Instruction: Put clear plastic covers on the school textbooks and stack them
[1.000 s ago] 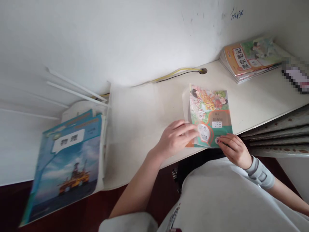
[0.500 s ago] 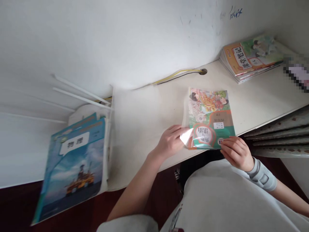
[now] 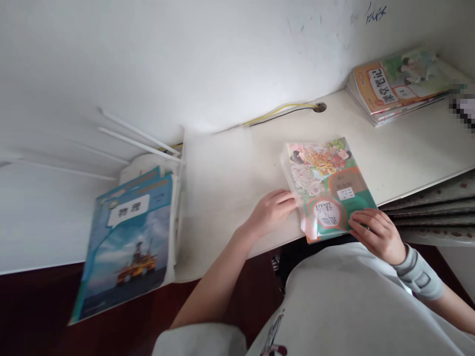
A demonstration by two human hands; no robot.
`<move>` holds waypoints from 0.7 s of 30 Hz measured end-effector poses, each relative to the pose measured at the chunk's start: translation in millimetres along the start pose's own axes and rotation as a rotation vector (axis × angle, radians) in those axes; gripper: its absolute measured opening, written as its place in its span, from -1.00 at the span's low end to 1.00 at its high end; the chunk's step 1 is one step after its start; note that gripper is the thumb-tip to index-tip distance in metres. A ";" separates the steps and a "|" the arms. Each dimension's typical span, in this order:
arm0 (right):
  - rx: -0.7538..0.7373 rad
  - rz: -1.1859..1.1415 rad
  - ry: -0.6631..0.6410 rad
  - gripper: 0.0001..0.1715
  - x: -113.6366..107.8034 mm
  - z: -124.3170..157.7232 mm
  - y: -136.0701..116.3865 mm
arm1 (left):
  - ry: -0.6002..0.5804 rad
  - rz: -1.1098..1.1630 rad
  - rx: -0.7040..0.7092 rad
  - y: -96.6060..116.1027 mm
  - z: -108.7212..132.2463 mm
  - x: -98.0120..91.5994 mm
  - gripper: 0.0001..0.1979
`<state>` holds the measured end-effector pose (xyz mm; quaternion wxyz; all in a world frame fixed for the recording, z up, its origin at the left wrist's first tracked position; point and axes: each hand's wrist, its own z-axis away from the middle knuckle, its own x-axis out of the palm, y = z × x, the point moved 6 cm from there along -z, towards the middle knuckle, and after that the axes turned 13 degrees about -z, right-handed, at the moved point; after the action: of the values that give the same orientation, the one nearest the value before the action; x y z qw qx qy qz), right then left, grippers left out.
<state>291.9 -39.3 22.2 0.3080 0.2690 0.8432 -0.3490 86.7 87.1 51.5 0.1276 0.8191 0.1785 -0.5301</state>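
A textbook (image 3: 315,170) with a colourful illustrated cover and a green and orange lower part lies at the desk's front edge, turned slightly askew. Its lettering is upside down from here. A clear plastic book cover (image 3: 291,180) wraps it and sticks out past its left side. My left hand (image 3: 270,213) is closed at that left edge, fingertips partly hidden under the plastic. With bent fingers on top, my right hand (image 3: 382,236) grips the book's near right corner; the thumb is mostly hidden.
A stack of books (image 3: 397,84) sits at the back right of the white desk (image 3: 215,198). Blue physics books (image 3: 129,247) stand at the left, beside white rods (image 3: 139,143). Yellow and black cables (image 3: 282,109) run into a desk hole. Curtain folds (image 3: 438,207) hang at right.
The textbook has turned, its near end swinging right, and my right hand has moved right with it. The bright glare on the plastic near my left hand is gone. The whole view has shifted slightly.
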 end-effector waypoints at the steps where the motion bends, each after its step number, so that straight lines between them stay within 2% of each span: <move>1: -0.006 0.003 -0.011 -0.60 -1.7 1.2 1.3 | -0.010 -0.024 -0.007 -5.1 -0.9 2.4 -0.74; 5: -0.006 0.015 -0.025 -0.54 -6.0 4.8 5.8 | -0.033 -0.099 -0.061 -19.5 -5.0 9.9 -0.73; 9: 0.004 0.019 0.006 -0.53 -5.4 8.1 7.4 | -0.005 -0.118 -0.078 -20.8 -5.7 9.6 -0.75; 16: 0.007 -0.015 0.049 -0.55 0.6 8.5 7.7 | 0.125 -0.211 0.124 10.0 -1.4 -5.1 -0.87; 18: 0.014 -0.029 0.064 -0.58 0.9 8.3 8.4 | 0.128 -0.197 0.163 18.9 -2.2 -9.6 -0.86; 21: 0.030 -0.053 0.070 -0.59 1.5 8.9 10.5 | 0.082 -0.102 0.141 22.0 -8.0 -13.9 -0.86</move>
<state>300.8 -39.3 11.6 0.2648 0.2632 0.8550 -0.3598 97.4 68.2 67.9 0.0353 0.8368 0.1872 -0.5133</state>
